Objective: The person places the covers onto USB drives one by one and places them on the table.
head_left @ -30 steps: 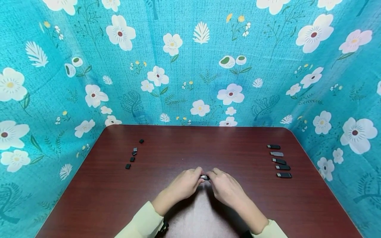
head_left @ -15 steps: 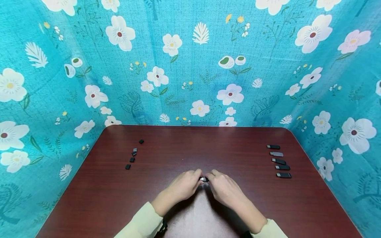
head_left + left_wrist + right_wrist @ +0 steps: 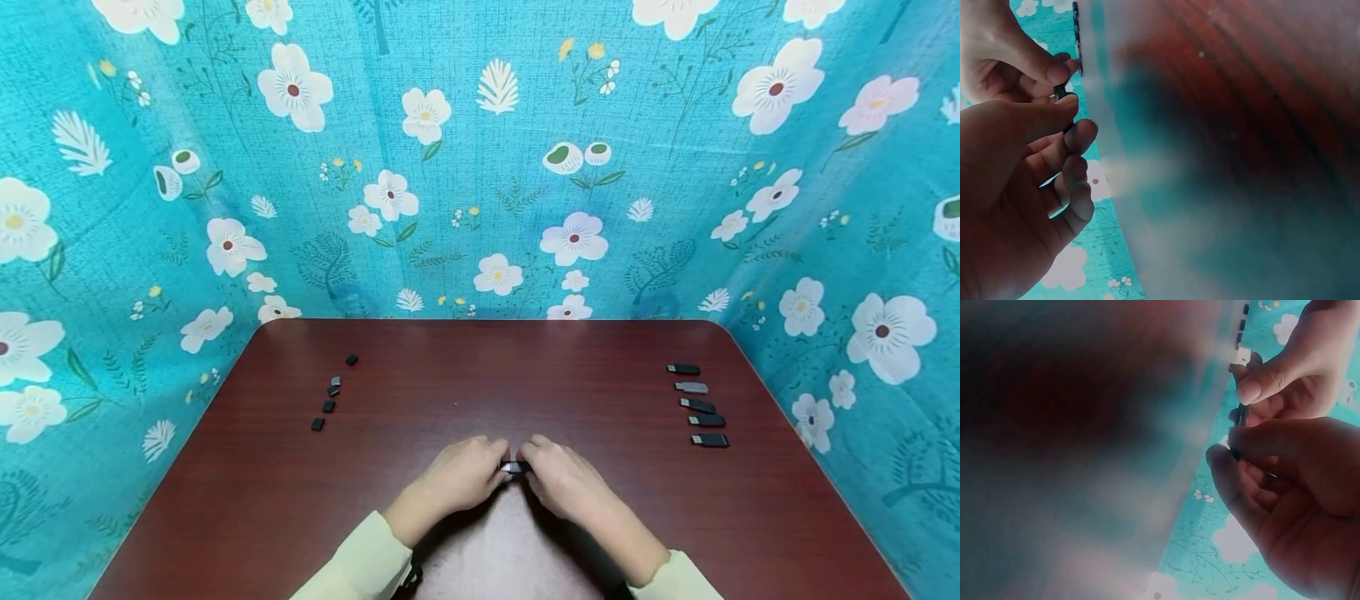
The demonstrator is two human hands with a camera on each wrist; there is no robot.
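A small dark USB flash drive [image 3: 514, 467] with a pale metallic part spans the gap between both hands, low over the near middle of the table. My left hand [image 3: 467, 473] pinches its left end between thumb and index finger. The right end is in the fingertips of my right hand [image 3: 562, 477]. In the left wrist view, a dark stretch of the drive [image 3: 1060, 92] shows between the two thumbs. The right wrist view has the drive [image 3: 1242, 415] there as well. Fingers cover both ends, so whether a separate cap sits in the left fingers I cannot tell.
On the left of the dark red table [image 3: 420, 358] lie several small caps [image 3: 328, 407], mostly black, one grey. Several uncapped USB flash drives [image 3: 707, 422] form a column at the right, metal plugs facing left. A blue floral curtain [image 3: 450, 183] surrounds the table's back and sides.
Both hands have come slightly nearer and lower with the drive, which now lies more level. The view has shifted slightly. The caps and other drives stay put.
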